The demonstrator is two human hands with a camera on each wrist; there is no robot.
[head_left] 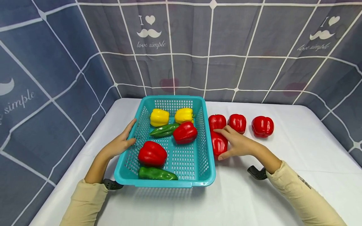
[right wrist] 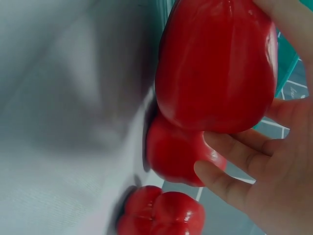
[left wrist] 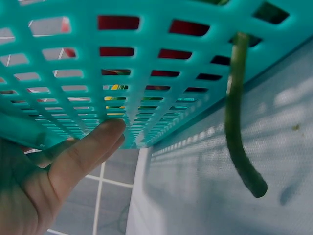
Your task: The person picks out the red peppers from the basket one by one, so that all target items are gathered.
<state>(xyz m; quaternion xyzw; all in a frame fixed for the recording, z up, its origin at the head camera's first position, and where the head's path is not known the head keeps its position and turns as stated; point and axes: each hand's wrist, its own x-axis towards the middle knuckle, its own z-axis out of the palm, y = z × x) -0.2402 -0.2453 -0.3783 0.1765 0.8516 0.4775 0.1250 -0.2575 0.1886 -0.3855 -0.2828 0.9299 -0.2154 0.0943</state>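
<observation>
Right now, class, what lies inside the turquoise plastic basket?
Two yellow bell peppers, two red bell peppers and two long green vegetables. The near rim hides the nearest one's lower edge.

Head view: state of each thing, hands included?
Basket: upright, partly filled
Two yellow peppers: in basket
Two green vegetables: in basket
Two red peppers: in basket
Three red peppers: loose on table
Another red pepper: in grip of right hand, beside basket
Left hand: touching basket's left side
</observation>
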